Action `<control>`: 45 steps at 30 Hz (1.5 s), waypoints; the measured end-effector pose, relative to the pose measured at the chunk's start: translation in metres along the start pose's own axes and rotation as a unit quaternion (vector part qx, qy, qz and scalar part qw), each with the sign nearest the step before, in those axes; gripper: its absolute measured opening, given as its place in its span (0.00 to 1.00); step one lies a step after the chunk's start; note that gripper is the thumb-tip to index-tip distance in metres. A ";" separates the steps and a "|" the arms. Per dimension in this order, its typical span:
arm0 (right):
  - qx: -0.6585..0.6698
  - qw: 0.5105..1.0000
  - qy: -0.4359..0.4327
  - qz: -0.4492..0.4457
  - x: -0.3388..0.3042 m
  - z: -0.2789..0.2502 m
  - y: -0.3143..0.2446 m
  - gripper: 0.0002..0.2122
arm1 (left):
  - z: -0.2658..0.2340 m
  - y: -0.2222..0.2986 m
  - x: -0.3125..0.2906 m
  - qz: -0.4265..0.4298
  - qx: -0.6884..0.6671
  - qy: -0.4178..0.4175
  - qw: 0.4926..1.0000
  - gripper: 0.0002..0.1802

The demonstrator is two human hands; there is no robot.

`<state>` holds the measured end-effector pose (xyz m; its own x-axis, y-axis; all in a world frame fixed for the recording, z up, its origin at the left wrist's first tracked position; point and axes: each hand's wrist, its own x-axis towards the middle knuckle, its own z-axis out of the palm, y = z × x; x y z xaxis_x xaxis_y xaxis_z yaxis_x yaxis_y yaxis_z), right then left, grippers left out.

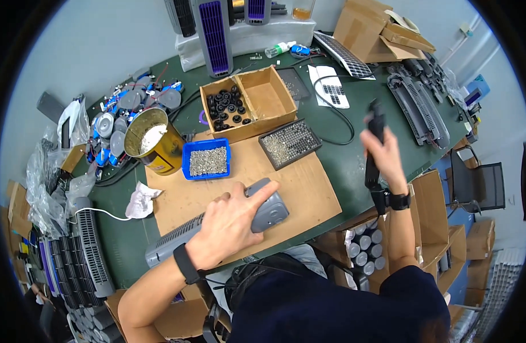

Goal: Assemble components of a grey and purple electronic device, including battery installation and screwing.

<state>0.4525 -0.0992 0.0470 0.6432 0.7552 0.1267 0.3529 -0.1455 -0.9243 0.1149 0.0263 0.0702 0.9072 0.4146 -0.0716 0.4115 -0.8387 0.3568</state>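
Observation:
My left hand [220, 223] is wrapped over the top end of a long grey plastic fan housing [174, 235], which lies slantwise on a flat cardboard sheet [306, 197]. Off to the right, above the table's edge, my right hand [387, 157] is closed around a black electric screwdriver [374, 163], held upright and somewhat blurred. Beyond the housing stand a blue tray [188, 171] of small screws and a dark perforated tray [281, 164] with more screws. Between tray and wall sits a divided cardboard box [269, 100] with black round knobs in its left half.
A yellow tin [167, 157] stands left of the blue tray, beside a heap of small motors [123, 111] with wires. A black cable [353, 128] loops across the green table [354, 171]. Grey fan shells [417, 108] lie at the right; open cartons [431, 203] stand below.

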 end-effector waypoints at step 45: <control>0.343 0.930 -0.037 -0.125 0.047 0.120 -0.042 0.47 | 0.031 -0.015 0.051 -0.033 -0.137 -0.046 0.989 0.45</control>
<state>0.3866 0.0189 0.0489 0.5414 0.7562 0.3675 -0.0480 0.4641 -0.8845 0.1574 0.0490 0.0326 0.8884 0.4212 -0.1824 0.4420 -0.6783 0.5870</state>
